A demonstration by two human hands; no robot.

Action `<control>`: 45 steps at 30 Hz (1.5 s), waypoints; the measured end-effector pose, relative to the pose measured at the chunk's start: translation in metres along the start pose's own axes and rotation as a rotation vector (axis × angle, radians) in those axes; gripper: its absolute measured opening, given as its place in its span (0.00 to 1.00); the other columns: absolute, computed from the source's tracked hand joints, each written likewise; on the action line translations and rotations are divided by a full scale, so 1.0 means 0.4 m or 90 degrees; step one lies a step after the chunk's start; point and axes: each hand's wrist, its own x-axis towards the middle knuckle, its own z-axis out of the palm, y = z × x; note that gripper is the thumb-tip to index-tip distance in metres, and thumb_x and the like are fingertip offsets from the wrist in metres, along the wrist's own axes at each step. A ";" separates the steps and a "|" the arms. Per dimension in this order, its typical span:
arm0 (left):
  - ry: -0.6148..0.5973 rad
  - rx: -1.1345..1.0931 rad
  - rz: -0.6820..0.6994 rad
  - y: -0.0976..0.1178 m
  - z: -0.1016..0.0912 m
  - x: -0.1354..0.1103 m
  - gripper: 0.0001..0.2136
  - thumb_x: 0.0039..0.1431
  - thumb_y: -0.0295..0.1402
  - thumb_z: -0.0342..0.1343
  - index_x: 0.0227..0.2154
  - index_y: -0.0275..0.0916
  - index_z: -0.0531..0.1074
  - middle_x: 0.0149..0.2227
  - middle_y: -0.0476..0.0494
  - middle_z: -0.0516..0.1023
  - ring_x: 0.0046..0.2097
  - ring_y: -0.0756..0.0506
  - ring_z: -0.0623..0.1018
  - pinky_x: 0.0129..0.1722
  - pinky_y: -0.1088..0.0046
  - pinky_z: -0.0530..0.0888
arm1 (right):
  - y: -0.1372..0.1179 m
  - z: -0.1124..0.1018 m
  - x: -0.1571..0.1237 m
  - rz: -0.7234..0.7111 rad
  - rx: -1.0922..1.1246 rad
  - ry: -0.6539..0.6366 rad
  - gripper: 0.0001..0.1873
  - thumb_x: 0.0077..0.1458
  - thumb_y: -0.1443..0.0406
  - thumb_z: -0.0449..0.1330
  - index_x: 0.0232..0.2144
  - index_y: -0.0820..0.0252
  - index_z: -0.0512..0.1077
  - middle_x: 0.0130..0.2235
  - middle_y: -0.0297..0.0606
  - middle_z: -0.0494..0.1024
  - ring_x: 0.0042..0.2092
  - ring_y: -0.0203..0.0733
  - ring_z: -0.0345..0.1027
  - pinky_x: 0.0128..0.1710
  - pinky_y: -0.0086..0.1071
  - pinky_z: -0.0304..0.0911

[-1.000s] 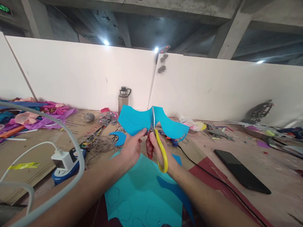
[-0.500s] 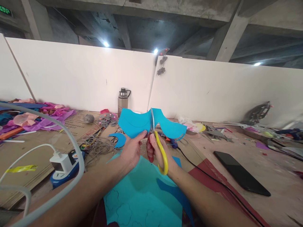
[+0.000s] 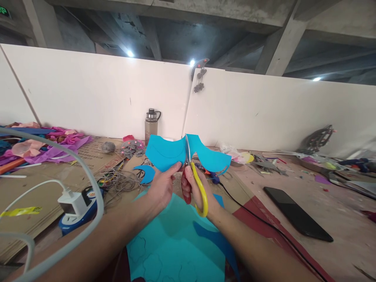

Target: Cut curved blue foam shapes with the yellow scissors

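My left hand [image 3: 164, 182] pinches the lower edge of a blue sheet [image 3: 166, 152] that has a curved line drawn on it. In my right hand [image 3: 194, 184] is a pair of scissors [image 3: 200, 190] with a yellow handle loop and a red one. Their blades point up and cross the sheet near its middle, and look nearly closed. To the right of the blades the sheet hangs as a curved strip. Below my hands lies a larger turquoise sheet [image 3: 173, 235] with flower outlines drawn on it. A darker blue cut piece [image 3: 216, 241] rests over its right side.
A bottle [image 3: 151, 127] stands by the white partition [image 3: 102, 90]. Coiled cord [image 3: 119, 182] and a blue crescent piece [image 3: 147, 173] lie left of the hands. A power strip with a white plug [image 3: 73, 201] sits at left, a black phone [image 3: 296, 211] at right. A black cable [image 3: 249, 209] crosses the table.
The view has shifted very slightly, so everything sits a little further left. My hands, the scissors and the sheet keep nearly the same pose.
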 end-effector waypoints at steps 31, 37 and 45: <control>0.025 0.056 -0.003 0.028 0.001 0.005 0.12 0.40 0.35 0.74 0.28 0.42 0.77 0.36 0.49 0.81 0.38 0.48 0.77 0.37 0.70 0.68 | -0.017 0.003 -0.006 0.028 -0.012 0.018 0.28 0.53 0.38 0.58 0.31 0.55 0.61 0.20 0.23 0.61 0.14 0.28 0.51 0.09 0.25 0.50; -0.044 0.063 0.013 0.016 0.002 -0.007 0.11 0.42 0.37 0.73 0.25 0.42 0.76 0.32 0.46 0.81 0.40 0.43 0.79 0.41 0.67 0.71 | -0.008 -0.003 -0.003 0.008 -0.015 0.002 0.26 0.57 0.40 0.56 0.27 0.54 0.60 0.20 0.25 0.60 0.14 0.30 0.52 0.10 0.27 0.51; -0.025 0.060 0.009 0.018 0.005 -0.005 0.10 0.42 0.35 0.73 0.25 0.41 0.78 0.32 0.46 0.82 0.37 0.44 0.79 0.40 0.67 0.72 | -0.008 -0.005 -0.002 0.023 -0.029 0.011 0.29 0.54 0.38 0.57 0.28 0.55 0.59 0.20 0.23 0.59 0.13 0.28 0.52 0.09 0.25 0.51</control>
